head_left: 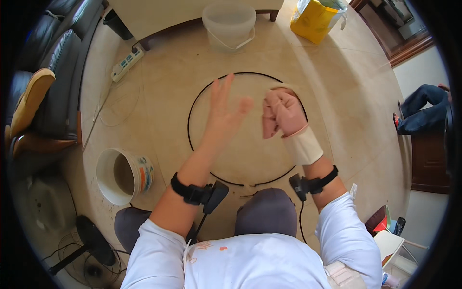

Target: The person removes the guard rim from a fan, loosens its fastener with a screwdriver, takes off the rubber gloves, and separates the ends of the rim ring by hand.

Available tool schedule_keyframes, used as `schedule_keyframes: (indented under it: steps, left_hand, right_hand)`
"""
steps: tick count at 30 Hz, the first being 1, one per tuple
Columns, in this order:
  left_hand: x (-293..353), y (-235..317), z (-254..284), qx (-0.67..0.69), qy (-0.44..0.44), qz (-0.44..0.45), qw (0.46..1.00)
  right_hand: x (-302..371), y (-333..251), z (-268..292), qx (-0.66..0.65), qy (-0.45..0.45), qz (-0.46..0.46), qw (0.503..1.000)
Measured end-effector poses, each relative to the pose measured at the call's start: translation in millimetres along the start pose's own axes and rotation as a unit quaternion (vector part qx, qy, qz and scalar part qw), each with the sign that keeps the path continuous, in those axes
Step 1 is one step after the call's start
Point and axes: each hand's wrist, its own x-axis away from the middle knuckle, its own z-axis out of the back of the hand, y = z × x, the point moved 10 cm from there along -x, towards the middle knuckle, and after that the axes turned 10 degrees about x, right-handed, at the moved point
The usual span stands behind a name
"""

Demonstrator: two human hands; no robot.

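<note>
Bare left hand (224, 113) spread, right hand (284, 113) gloved

There is one view, from a wide fisheye camera on the person's head, looking straight down. It is close to the raised forearms and knees, and the floor (356, 96) bends toward the rim.

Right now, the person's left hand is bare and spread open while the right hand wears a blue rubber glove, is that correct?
Not quite: the glove on the right hand is pink with a pale cuff, not blue. The left hand is indeed bare and spread open, as the head view shows.
</note>
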Motion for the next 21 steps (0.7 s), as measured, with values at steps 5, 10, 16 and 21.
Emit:
schedule_keyframes:
  steps: [5,10,16,21]
  left_hand:
    - [23,-17,-52,0.345,-0.183,0.245,0.888]
    - [11,-54,12,0.297,-0.01,0.151,0.943]
    - [16,-28,-23,0.33,-0.061,0.231,0.913]
    - [19,-13,-22,0.345,-0.062,0.245,0.904]
  right_hand:
    - [-4,-16,-40,-0.073,-0.135,0.017,0.988]
    - [-7,-40,-26,-0.325,-0.085,0.08,0.939]
    - [16,-72,-67,-0.078,-0.158,0.107,0.979]
    - [22,-84,-71,-0.362,-0.197,0.062,0.909]
